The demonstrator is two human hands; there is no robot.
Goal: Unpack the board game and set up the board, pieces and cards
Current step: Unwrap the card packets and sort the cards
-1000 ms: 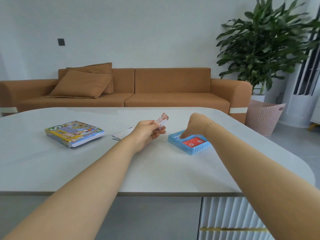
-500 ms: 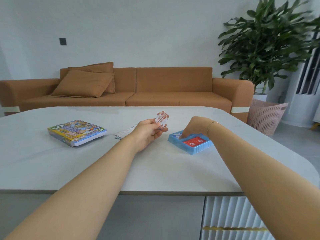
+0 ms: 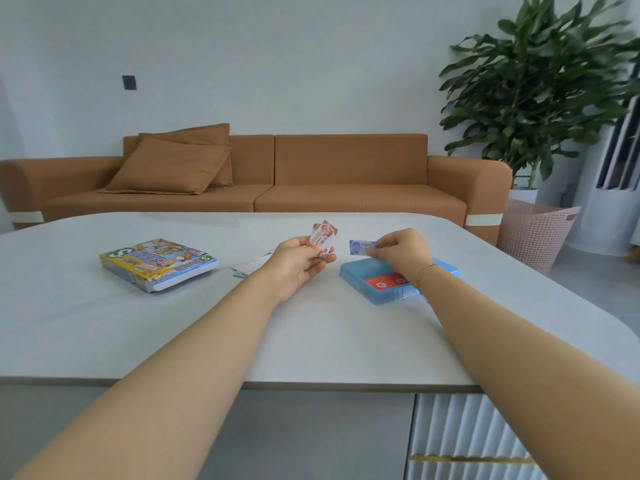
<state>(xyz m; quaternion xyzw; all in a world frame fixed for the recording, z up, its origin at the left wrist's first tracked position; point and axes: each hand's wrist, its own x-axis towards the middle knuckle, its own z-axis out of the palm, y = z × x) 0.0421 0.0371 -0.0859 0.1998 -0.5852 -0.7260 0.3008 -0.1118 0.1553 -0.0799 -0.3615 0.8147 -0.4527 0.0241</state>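
Left hand (image 3: 299,256) pinching small stack of red-brown cards (image 3: 323,237), upright above fingertips. Right hand (image 3: 401,251) pinching blue card (image 3: 362,246), poking out left of fingers, lifted above blue plastic tray (image 3: 356,273). Red cards (image 3: 384,281) in tray under right wrist. Game box (image 3: 157,263) well left of left hand, flat on white table (image 3: 311,341).

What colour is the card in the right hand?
Blue, with pale print; head view shows the card pinched in the right hand.

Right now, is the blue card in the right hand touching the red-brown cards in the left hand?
Apart. The head view shows bare table between the blue card in the right hand and the red-brown cards in the left hand.
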